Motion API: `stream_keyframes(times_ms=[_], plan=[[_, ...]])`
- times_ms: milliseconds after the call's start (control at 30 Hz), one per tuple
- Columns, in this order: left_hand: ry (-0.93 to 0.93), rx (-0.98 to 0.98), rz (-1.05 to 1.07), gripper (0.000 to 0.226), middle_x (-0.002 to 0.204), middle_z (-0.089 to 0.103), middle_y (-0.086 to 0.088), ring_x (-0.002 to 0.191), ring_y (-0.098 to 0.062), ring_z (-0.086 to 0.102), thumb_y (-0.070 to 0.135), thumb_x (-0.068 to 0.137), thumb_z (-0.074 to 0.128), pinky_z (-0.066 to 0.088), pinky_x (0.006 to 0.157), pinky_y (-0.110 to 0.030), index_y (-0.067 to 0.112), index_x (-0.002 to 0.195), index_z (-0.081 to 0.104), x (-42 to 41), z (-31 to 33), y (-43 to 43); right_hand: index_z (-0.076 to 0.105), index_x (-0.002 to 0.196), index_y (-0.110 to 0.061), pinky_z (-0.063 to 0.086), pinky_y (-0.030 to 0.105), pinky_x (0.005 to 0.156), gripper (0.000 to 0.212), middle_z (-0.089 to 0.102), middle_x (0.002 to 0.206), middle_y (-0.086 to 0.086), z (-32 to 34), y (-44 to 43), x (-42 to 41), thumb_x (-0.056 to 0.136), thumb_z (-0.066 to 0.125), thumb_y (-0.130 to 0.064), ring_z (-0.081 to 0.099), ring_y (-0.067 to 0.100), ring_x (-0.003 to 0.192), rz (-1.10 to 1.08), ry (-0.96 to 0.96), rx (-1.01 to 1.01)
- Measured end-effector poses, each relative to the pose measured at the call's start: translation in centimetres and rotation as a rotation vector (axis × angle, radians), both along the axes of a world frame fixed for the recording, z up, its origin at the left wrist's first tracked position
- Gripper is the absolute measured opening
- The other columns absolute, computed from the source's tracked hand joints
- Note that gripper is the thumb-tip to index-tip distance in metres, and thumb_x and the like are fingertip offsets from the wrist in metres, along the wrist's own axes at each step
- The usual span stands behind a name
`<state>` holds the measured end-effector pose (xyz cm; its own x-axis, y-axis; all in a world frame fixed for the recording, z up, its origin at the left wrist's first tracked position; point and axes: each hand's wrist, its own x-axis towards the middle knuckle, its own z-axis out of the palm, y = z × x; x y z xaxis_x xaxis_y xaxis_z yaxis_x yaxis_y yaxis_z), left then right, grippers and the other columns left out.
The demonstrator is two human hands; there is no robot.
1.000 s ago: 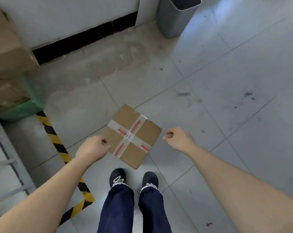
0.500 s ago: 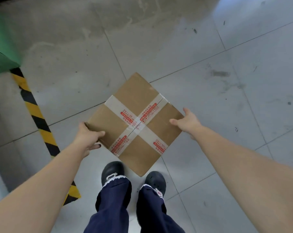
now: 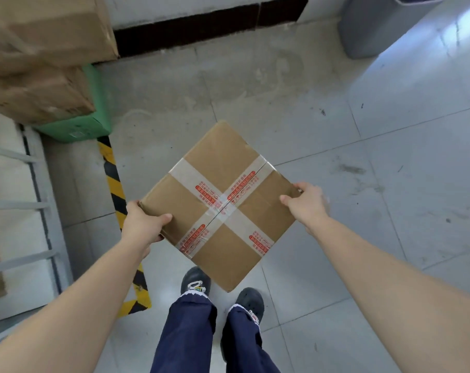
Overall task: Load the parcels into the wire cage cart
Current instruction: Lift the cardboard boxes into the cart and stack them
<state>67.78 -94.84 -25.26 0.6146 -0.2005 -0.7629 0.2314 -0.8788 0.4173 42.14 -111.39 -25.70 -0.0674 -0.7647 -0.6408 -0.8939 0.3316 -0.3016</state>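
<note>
A square cardboard parcel (image 3: 217, 168), sealed with a cross of clear tape printed in red, is held above the floor in front of my legs, one corner pointing at me. My left hand (image 3: 143, 224) grips its left corner, thumb on top. My right hand (image 3: 306, 204) grips the right corner. The wire cage cart (image 3: 21, 205) stands at the left edge, its grey bars visible with something pale behind them.
Two large brown cartons (image 3: 42, 57) sit on a green pallet (image 3: 77, 127) at the upper left. Yellow-black hazard tape (image 3: 112, 179) runs along the floor beside the cart. A grey bin (image 3: 373, 25) stands at the upper right by the wall.
My hands closed on the parcel's two side corners and lifted it off the floor. The view has risen, bringing the cart, cartons and bin back into sight.
</note>
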Motion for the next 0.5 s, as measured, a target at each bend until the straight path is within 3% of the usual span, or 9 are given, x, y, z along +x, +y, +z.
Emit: stream_keyframes(times_ms=[100, 200, 267, 500], plan=[[-0.02, -0.037, 0.058, 0.073, 0.137, 0.045, -0.014, 0.119, -0.036, 0.051, 0.011, 0.083, 0.073, 0.056, 0.08, -0.047, 0.016, 0.142, 0.03, 0.7, 5.7, 0.8, 0.058, 0.128, -0.026, 0.046, 0.042, 0.098, 0.046, 0.055, 0.127, 0.007, 5.6, -0.9, 1.9, 0.085, 0.066, -0.038, 0.047, 0.033, 0.12, 0.078, -0.006, -0.041], [-0.057, -0.098, 0.111, 0.074, 0.137, 0.046, -0.012, 0.118, -0.036, 0.052, 0.012, 0.083, 0.073, 0.056, 0.074, -0.044, 0.015, 0.144, 0.03, 1.1, 11.1, 1.9, 0.054, 0.131, -0.02, 0.039, 0.034, 0.087, 0.049, 0.05, 0.131, 0.009, 11.0, -1.5, 3.8, 0.087, 0.063, -0.04, 0.04, 0.034, 0.124, 0.157, 0.024, -0.079], [-0.097, -0.144, 0.126, 0.074, 0.133, 0.047, -0.01, 0.114, -0.034, 0.053, 0.013, 0.084, 0.073, 0.059, 0.074, -0.045, 0.017, 0.143, 0.03, 1.4, 14.8, 2.6, 0.055, 0.128, -0.017, 0.04, 0.037, 0.09, 0.049, 0.05, 0.131, 0.011, 14.5, -1.7, 4.9, 0.087, 0.061, -0.044, 0.04, 0.035, 0.123, 0.197, 0.047, -0.109], [-0.296, -0.283, 0.208, 0.071, 0.119, 0.052, -0.002, 0.096, -0.025, 0.056, 0.021, 0.079, 0.078, 0.06, 0.072, -0.048, 0.023, 0.137, 0.037, 2.3, 26.3, 5.5, 0.061, 0.118, -0.023, 0.045, 0.044, 0.096, 0.048, 0.059, 0.122, 0.007, 24.6, -1.6, 6.8, 0.077, 0.073, -0.043, 0.046, 0.034, 0.12, 0.161, -0.206, -0.199]])
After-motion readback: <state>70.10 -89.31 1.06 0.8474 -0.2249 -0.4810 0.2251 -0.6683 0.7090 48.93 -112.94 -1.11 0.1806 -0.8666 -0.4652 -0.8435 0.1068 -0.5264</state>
